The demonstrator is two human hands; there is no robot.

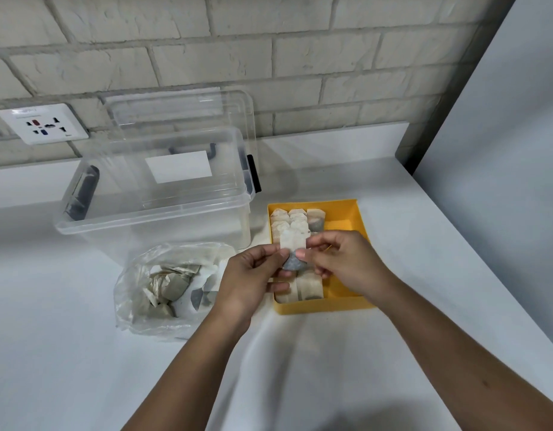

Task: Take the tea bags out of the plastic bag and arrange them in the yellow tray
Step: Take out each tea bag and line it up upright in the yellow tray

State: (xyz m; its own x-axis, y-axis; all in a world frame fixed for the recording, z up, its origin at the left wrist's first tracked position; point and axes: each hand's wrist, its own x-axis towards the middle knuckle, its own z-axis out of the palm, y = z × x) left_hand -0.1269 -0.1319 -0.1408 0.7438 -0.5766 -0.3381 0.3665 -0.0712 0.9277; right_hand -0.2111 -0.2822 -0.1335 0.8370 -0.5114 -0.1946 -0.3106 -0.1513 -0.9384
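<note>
Pinching one tea bag (292, 245) from both sides and holding it upright over the left part of the yellow tray (326, 307). Gripping its left edge between thumb and forefinger of the left hand (247, 283), remaining fingers curled underneath; gripping its right edge the same way with the right hand (342, 259), thumb tips nearly meeting across the paper. Showing pale paper at the top and a dark, rounded fill at the bottom, level with the two thumbs. Directly below, lying flat in the tray: laid tea bags (297, 220), packed side by side in rows along the left side from far wall to near wall, the middle ones hidden behind the hands; bare yellow floor along the right side. Just left of the tray, slumped open on the white table (300, 368): the clear plastic bag (144, 309), holding a jumbled heap of loose tea bags (172, 286). Farther back, behind the bag and near the tray's far-left corner: a clear storage box (154, 194) with dark latches, its lid (182, 107) propped upright against the brick wall (300, 57). Fixed to that wall at the left: a white socket plate (42, 124).
</note>
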